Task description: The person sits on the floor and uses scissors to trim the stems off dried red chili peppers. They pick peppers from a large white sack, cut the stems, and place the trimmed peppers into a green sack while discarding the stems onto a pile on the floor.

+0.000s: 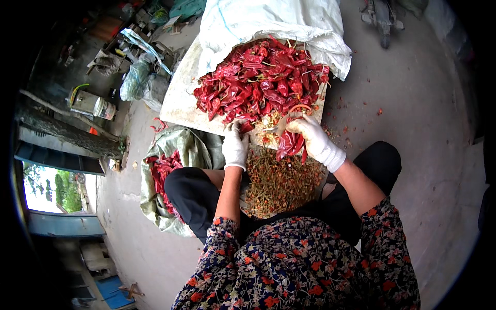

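Note:
A heap of dried red chilli peppers (pixel 263 81) spills from a white woven sack (pixel 279 19) onto a pale board (pixel 182 97). My left hand (pixel 235 149), in a white glove, has its fingers on a red pepper (pixel 246 126) at the board's near edge. My right hand (pixel 316 139), gloved too, is closed around scissors with an orange handle (pixel 300 107) and several red peppers (pixel 288 144) that hang below the palm. The blades point left, towards the left hand, and are partly hidden. Between my legs lies a pile of stems and bits (pixel 283 182).
An open green woven sack (pixel 149 201) with red peppers (pixel 164 174) stands beside my left knee. Pepper scraps (pixel 341 128) are scattered on the concrete floor right of the board. At the upper left are plastic bags (pixel 135 81) and a white bucket (pixel 104 108).

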Demonstrator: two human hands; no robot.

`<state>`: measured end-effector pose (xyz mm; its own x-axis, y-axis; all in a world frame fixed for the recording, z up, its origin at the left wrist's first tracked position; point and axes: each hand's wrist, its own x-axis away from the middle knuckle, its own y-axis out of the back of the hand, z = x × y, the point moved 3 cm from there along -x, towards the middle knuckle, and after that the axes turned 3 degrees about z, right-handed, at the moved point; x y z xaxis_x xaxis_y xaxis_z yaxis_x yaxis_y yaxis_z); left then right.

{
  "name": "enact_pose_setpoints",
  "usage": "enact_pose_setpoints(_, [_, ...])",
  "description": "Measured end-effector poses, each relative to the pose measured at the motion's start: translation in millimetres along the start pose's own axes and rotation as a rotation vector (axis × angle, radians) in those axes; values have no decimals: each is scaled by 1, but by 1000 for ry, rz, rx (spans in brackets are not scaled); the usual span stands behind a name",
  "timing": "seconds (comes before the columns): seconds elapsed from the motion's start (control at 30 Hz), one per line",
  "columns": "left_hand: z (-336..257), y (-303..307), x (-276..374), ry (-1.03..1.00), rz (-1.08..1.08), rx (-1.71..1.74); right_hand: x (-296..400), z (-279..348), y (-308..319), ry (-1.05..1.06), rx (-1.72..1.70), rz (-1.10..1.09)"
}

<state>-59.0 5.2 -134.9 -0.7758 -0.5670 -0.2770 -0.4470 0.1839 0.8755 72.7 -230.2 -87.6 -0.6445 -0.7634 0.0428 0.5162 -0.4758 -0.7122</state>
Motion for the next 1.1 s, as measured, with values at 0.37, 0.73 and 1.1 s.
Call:
enact_pose_setpoints(0.37, [-20,-23,18,430,199,1079,-3,-12,-18,-23,452,-55])
enact_pose_setpoints(0.73, [-104,21,33,270,296,1187,-4,10,-20,168,1401,-167])
enact_pose_setpoints(1.1, [-110,51,37,150,184,866,6,0,-26,182,1405,163])
